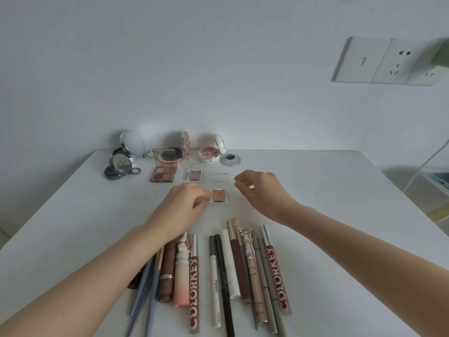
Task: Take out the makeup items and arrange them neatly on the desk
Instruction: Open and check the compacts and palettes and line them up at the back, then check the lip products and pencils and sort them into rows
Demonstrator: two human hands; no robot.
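Observation:
A small clear case with an orange eyeshadow pan (219, 195) lies open on the white desk (340, 215), its clear lid (220, 178) flat behind it. My left hand (187, 203) pinches the case's left edge with its fingertips. My right hand (261, 188) hovers just right of the lid, fingers loosely curled and holding nothing. A pink single eyeshadow (195, 174) and a brown four-pan palette (162, 172) lie further back. Several lip glosses, pens and pencils (226, 276) lie in a row at the front.
Open round compacts stand along the wall: a silver one (131, 144), a dark one (119, 166), a rose-gold one (209, 153) and a grey cable grommet (230, 159). A wall socket panel (384, 60) is at the upper right.

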